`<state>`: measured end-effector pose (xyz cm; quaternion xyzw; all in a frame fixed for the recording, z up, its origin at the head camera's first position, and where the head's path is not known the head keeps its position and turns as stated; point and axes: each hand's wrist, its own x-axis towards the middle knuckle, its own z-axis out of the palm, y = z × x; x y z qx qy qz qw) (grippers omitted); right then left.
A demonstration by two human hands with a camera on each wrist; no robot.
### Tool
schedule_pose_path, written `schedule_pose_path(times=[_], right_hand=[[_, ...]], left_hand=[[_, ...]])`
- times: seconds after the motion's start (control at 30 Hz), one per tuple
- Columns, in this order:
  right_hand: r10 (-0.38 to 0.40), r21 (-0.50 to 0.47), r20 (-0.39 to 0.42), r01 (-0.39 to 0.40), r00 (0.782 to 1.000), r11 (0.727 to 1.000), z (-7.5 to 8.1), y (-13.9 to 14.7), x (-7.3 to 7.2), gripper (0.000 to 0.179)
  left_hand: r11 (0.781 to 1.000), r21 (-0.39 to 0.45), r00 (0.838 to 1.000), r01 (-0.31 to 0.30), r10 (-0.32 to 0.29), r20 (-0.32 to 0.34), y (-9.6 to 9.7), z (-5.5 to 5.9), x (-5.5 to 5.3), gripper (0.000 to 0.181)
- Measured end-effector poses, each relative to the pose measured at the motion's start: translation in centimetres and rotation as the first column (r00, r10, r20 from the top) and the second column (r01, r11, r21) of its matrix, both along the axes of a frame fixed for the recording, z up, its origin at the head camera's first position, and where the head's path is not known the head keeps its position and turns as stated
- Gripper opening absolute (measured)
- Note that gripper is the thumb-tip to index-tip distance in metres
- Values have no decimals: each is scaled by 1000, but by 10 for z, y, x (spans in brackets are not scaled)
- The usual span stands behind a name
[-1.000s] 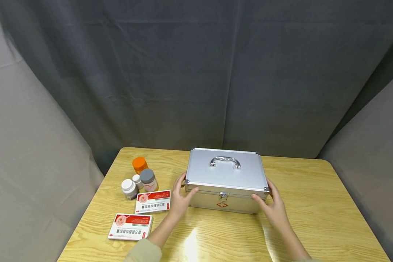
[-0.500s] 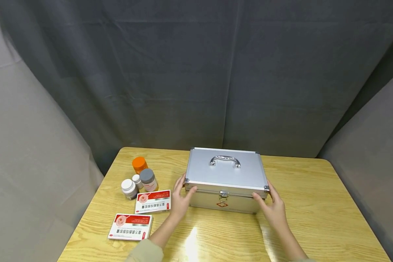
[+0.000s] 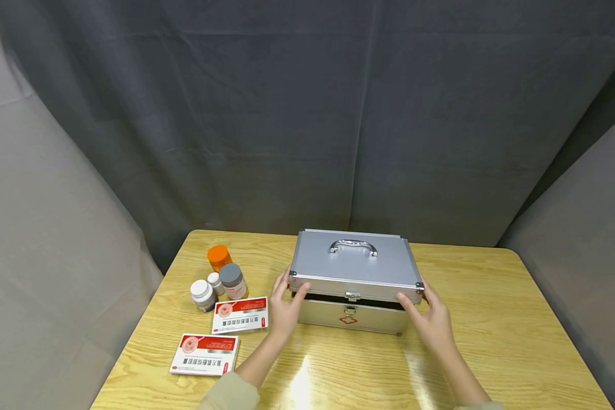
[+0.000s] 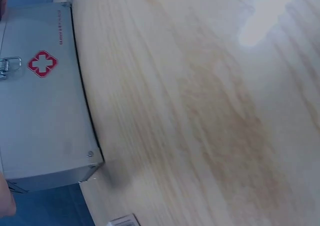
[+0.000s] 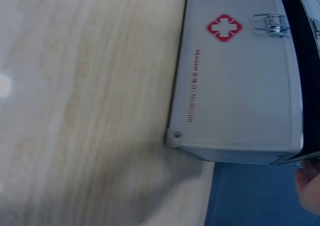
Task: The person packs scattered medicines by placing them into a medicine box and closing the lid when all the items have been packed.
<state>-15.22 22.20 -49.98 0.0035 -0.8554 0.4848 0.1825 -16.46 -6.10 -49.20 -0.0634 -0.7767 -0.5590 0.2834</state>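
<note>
A silver metal first-aid box [image 3: 318, 313] with a red cross stands on the table. Its lid [image 3: 356, 266] is raised at the front, and a dark gap shows beneath it. My left hand [image 3: 285, 313] grips the lid's front left corner, thumb on the front edge and fingers along the side. At the front right corner my right hand [image 3: 434, 326] holds the lid the same way. The right wrist view shows the box front [image 5: 240, 86] with its latch [image 5: 274, 25] undone. Only part of the right hand [image 5: 311, 191] appears there. The box's inside is too dark to make out.
Left of the box stand an orange-capped bottle [image 3: 219, 257], a grey-capped bottle [image 3: 233, 282] and two white-capped bottles [image 3: 203, 296]. Two red-and-white medicine boxes [image 3: 240, 315] lie nearer me on the wooden table [image 3: 502, 341]. A dark curtain hangs behind.
The lid's front edge has risen from nearly closed, opening a dark gap above the box body. Both hands have moved slightly with it. The bottles and medicine boxes stayed put.
</note>
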Motion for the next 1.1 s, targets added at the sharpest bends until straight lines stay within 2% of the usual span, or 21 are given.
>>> schedule_pose_path(times=[0.1,0.3,0.4,0.6,0.73,0.97,1.1], right_hand=[[8,29,-6,-7,1000,1000,7,1,-1,64],[-12,71,-2,12,1000,997,17,3,-6,60],[-15,83,4,15,1000,996,24,4,-9,55],[-20,109,-17,22,1000,994,35,4,-16,43],[-22,123,-37,26,999,992,43,3,-20,37],[24,185,-51,-15,998,983,54,4,-28,48],[39,207,-108,-16,993,978,59,5,-36,41]], left_hand=[[1000,23,1000,-6,7,-14,3,2,-3,52],[997,74,1000,-25,25,3,6,-12,-19,54],[994,104,999,-32,31,10,7,-12,-23,54],[984,173,999,-53,53,3,13,1,-28,49],[977,199,997,-71,68,21,16,9,-34,49],[968,230,993,-99,82,84,21,28,-42,50],[968,229,991,-99,76,107,22,37,-46,48]])
